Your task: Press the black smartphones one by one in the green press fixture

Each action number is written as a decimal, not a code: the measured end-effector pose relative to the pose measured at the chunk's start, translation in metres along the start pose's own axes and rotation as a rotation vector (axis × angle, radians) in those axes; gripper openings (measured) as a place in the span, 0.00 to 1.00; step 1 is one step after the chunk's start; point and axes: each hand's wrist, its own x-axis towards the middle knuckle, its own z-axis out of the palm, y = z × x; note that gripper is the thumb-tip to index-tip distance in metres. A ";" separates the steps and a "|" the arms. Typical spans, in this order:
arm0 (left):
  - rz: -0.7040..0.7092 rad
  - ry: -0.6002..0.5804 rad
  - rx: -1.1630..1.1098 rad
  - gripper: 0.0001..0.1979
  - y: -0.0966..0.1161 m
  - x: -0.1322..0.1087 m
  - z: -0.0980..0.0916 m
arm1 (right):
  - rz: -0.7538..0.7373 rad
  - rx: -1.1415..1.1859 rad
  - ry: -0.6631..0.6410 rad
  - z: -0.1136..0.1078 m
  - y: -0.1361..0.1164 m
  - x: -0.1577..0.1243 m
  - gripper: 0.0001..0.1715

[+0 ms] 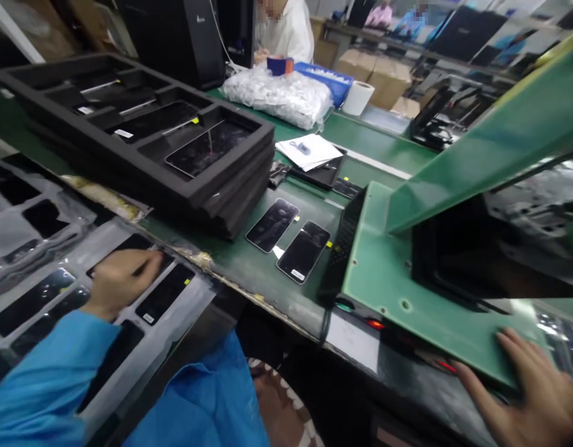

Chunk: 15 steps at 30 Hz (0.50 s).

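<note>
My left hand (121, 279), in a blue sleeve, rests with curled fingers on a black phone screen (165, 292) lying among several bagged screens at the lower left; whether it grips one is unclear. My right hand (528, 385) lies with fingers stretched out on the lower edge of a green press fixture (407, 279) at the right. Two black phone screens (290, 242) lie side by side on the green table between the fixture and a stack of black foam trays (212, 186).
The foam trays hold several screens in their pockets. Papers (309, 151), a bag of white parts (281, 93) and a white roll (358, 96) sit further back. Another person in white sits at the far side. Red lights (374, 323) glow under the fixture.
</note>
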 end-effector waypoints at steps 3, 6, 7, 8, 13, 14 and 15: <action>0.231 -0.033 -0.181 0.08 0.106 0.046 0.049 | -0.061 0.045 0.038 0.001 0.001 0.000 0.35; 0.254 -0.041 -0.316 0.13 0.209 0.144 0.108 | -0.080 0.002 0.027 -0.001 0.001 0.003 0.35; 0.231 -0.093 -0.302 0.16 0.236 0.182 0.130 | -0.110 -0.018 0.030 -0.002 0.001 0.003 0.35; 0.202 -0.174 -0.272 0.20 0.259 0.217 0.153 | -0.151 -0.041 0.035 -0.002 0.003 0.004 0.36; 0.184 -0.478 -0.156 0.24 0.313 0.303 0.233 | -0.239 -0.100 0.086 0.000 0.016 0.003 0.35; 0.204 -0.512 -0.144 0.21 0.316 0.304 0.241 | -0.241 -0.098 0.099 0.000 0.017 0.002 0.34; 0.229 -0.534 -0.138 0.20 0.317 0.304 0.247 | -0.244 -0.092 0.107 0.001 0.018 0.002 0.33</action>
